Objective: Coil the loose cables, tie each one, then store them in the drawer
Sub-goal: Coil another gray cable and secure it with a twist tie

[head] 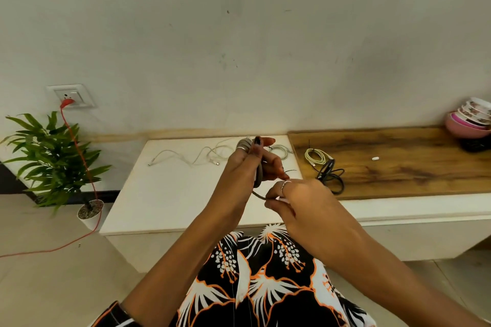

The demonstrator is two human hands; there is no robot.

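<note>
Gripping a grey coiled cable [257,167] upright in the left hand [245,164], fingers and thumb curled round the loops, long axis of the coil running up and down, held above the white cabinet top [159,194]. Trailing from the coil's lower end toward the right hand [295,196], a short loose tail, pinched there between curled fingertips just below and to the right of the coil; a thin dark tie [290,171] sticking out at the coil's lower right, nearer the right hand, so probably the part to cinch next. Counting cables: one in hand; one white cable [186,158] sprawled loose on the cabinet top, perhaps two tangled, hard to tell; one small white coil [281,150] partly hidden behind the hands; on the wooden counter [398,167], one cream coil [316,156] already tied and one black cable [330,175] loosely bundled. No drawer visible.
</note>
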